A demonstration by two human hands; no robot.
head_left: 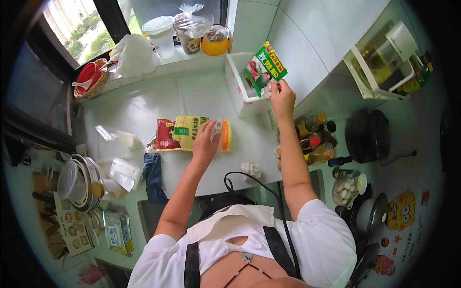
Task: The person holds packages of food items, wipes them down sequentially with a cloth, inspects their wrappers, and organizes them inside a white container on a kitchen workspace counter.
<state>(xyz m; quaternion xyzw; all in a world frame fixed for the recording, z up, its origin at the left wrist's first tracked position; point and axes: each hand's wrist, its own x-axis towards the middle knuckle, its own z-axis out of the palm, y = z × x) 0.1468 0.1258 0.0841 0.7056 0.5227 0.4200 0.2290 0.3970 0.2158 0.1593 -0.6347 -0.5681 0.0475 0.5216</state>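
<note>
Pinched at its lower corner, a green and white seasoning packet point(263, 68) is in my right hand point(282, 94). The packet tilts over the open top of a white box point(240, 103) that stands against the tiled wall. My left hand point(206, 140) rests with fingers spread on a yellow food bag point(188, 134), which lies flat on the counter. A dark red packet point(167, 135) lies at the bag's left end, partly covered by it. The box's inside is mostly hidden by the packet.
Several sauce bottles point(312, 126) stand right of my right forearm. A crumpled tissue point(250, 169) and a dark blue cloth point(153, 177) lie near the counter's front. Stacked bowls point(79, 182) are at left. On the window sill sit a lidded plastic tub point(161, 36) and a basket point(91, 79).
</note>
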